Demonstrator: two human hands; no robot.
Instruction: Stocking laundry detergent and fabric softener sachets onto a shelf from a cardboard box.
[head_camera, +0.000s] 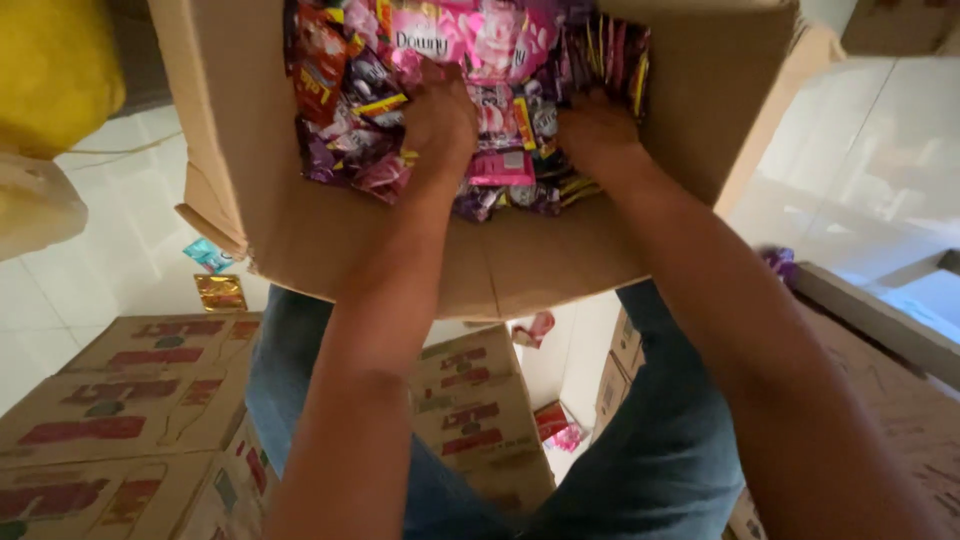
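while the person stands over a floor of stacked goods, the blue denim trousers (680, 450) fill the bottom centre of the frame, and both bare forearms rise from there toward the top, so the view looks down along the arms. around the legs, at lower left and lower centre, lie closed brown cardboard cartons with red print (110, 420), set edge to edge as a low platform, with a few stray sachets dropped in the gaps between them on the pale tiled floor (90, 270). above these, held at about waist height against the body, sits the large open brown cardboard box (520, 260), its near wall facing the camera and its flaps turned outward so the contents are reachable from above. inside it, at upper centre, is a loose heap of small pink, purple and red foil sachets (500, 60). the left hand (438, 120) is curled shut into that heap, fingers buried and gripping a bunch of the sachets. the right hand (598, 135) is pushed down among them just beside it, fingers hidden, so i cannot tell how it is set. farthest off, at upper left, a yellow bulky sack (50, 70) rests blurred at the frame edge.
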